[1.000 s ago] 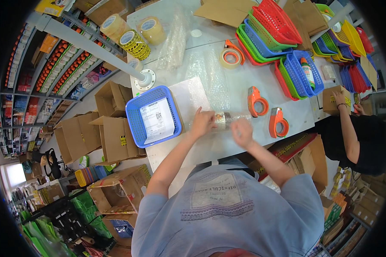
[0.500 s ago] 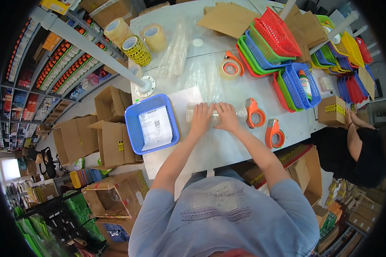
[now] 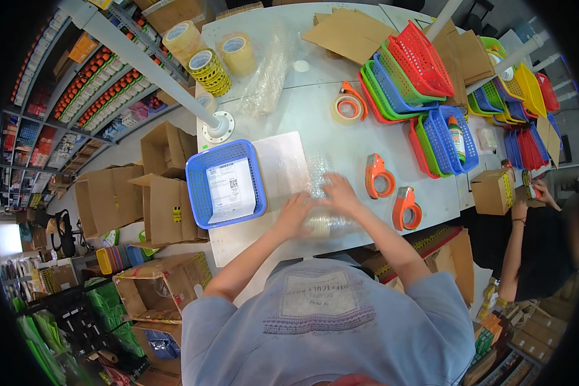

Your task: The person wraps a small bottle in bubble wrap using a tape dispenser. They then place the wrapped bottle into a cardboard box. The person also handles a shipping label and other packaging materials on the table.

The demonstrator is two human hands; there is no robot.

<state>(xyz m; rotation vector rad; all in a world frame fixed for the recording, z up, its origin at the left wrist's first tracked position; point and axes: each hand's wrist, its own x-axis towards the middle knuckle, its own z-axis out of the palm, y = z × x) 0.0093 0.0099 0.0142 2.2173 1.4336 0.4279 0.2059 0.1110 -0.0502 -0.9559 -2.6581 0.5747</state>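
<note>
A roll of bubble wrap (image 3: 331, 225) lies near the front edge of the table, just below my hands. A loose stretch of clear bubble wrap (image 3: 317, 168) lies flat beyond them. My left hand (image 3: 293, 217) is over the left side of the roll, its fingers stretched toward the right and slightly blurred. Close beside it, my right hand (image 3: 341, 196) has its fingers apart above the wrap, with nothing visibly gripped. Whether any fingertip touches the plastic is hard to tell. A white sheet (image 3: 283, 151) lies to the left of the wrap.
A blue basket (image 3: 258, 193) holding a printed paper label (image 3: 230, 186) stands on the left. Orange tape dispensers (image 3: 381, 177) lie to the right, near stacked coloured baskets (image 3: 424, 58). Tape rolls (image 3: 237, 53) stand at the back left by a post. A co-worker handles a cardboard box (image 3: 492, 193).
Both hands have drawn nearer to me, off their flat resting place on the wrap. The bubble wrap roll has also shifted toward me. The co-worker's hands have moved on the box.
</note>
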